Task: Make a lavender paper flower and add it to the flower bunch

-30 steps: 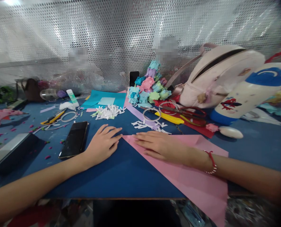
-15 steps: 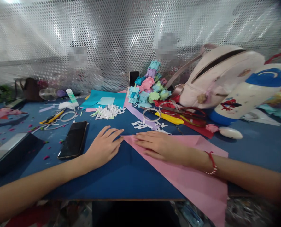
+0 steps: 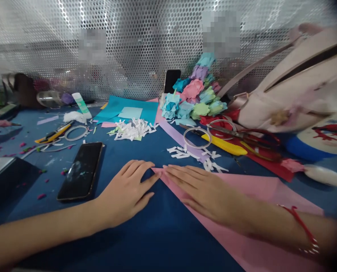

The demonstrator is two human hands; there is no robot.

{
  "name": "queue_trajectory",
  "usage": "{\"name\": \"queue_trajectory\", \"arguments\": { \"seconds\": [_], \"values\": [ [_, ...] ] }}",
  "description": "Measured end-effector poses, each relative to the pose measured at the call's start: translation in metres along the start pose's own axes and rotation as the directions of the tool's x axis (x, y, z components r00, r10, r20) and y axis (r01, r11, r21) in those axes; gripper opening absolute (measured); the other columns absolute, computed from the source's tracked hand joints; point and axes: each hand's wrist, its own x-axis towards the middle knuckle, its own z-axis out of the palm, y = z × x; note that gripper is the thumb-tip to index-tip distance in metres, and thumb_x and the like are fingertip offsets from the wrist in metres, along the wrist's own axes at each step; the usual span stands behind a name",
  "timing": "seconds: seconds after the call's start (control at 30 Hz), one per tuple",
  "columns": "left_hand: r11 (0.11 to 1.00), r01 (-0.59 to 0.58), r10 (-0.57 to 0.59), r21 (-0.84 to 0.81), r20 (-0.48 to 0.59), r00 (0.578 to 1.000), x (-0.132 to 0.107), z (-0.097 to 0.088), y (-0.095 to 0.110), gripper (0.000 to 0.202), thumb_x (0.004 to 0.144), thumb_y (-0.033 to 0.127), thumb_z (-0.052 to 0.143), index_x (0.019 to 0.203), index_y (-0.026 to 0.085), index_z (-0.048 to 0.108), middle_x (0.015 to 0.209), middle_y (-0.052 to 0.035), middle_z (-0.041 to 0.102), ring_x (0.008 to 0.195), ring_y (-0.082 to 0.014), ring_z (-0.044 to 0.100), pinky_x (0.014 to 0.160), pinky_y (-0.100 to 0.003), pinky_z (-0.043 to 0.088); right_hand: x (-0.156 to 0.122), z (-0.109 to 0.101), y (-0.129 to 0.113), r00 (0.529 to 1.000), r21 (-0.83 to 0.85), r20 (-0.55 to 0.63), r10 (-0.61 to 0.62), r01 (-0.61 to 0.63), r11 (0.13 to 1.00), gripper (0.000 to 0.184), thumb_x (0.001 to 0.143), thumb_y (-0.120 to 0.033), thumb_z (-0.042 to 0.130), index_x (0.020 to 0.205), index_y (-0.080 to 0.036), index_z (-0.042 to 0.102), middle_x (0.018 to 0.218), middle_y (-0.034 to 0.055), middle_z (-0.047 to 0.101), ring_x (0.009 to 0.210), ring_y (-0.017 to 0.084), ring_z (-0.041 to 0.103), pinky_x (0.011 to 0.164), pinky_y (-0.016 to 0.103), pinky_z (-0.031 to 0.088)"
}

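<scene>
A folded pink paper sheet (image 3: 250, 211) lies on the blue table (image 3: 145, 241), its sharp corner pointing left. My right hand (image 3: 202, 189) lies flat on the paper near that corner, fingers stretched out. My left hand (image 3: 128, 190) rests flat on the table just left of the corner, its fingertips touching the paper's tip. Neither hand holds anything. A red bracelet (image 3: 301, 226) is on my right wrist.
A black phone (image 3: 81, 170) lies left of my left hand. Behind are white paper scraps (image 3: 132, 130), a teal sheet (image 3: 128, 111), a pile of coloured paper flowers (image 3: 195, 100), a tape ring (image 3: 197, 138), a yellow knife (image 3: 225, 145), red scissors (image 3: 247, 134) and a pink bag (image 3: 295, 90).
The view has moved closer and lower over the table. Both hands stay flat, the left one now touching the pink paper's tip.
</scene>
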Motion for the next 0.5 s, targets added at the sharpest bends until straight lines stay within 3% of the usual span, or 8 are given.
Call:
{"name": "queue_trajectory", "arguments": {
  "seconds": [0.17, 0.5],
  "values": [
    [0.999, 0.010, -0.009, -0.040, 0.037, 0.999, 0.0019, -0.0002, -0.0016, 0.041, 0.094, 0.025, 0.049, 0.135, 0.021, 0.053, 0.137, -0.0116, 0.052, 0.126, -0.0307, 0.048, 0.108, -0.053, 0.043, 0.0042, -0.0043, 0.0015, 1.000, 0.050, -0.006, 0.018, -0.018, 0.999, 0.063, 0.101, -0.027, 0.039, 0.159, -0.018, 0.014, 0.155, 0.0095, 0.040, 0.140, 0.023, 0.044, 0.111, 0.042, 0.045],
    [0.999, -0.026, 0.029, -0.038, 0.080, 0.996, 0.0046, -0.0034, -0.0012, 0.045, 0.097, 0.029, 0.047, 0.140, 0.015, 0.048, 0.129, -0.0103, 0.060, 0.122, -0.0270, 0.052, 0.112, -0.050, 0.037, 0.0036, -0.0026, 0.0016, 1.000, -0.023, 0.016, 0.015, -0.015, 1.000, 0.061, 0.103, -0.023, 0.036, 0.158, -0.014, 0.011, 0.157, 0.0096, 0.037, 0.142, 0.021, 0.040, 0.112, 0.040, 0.044]
  ]
}}
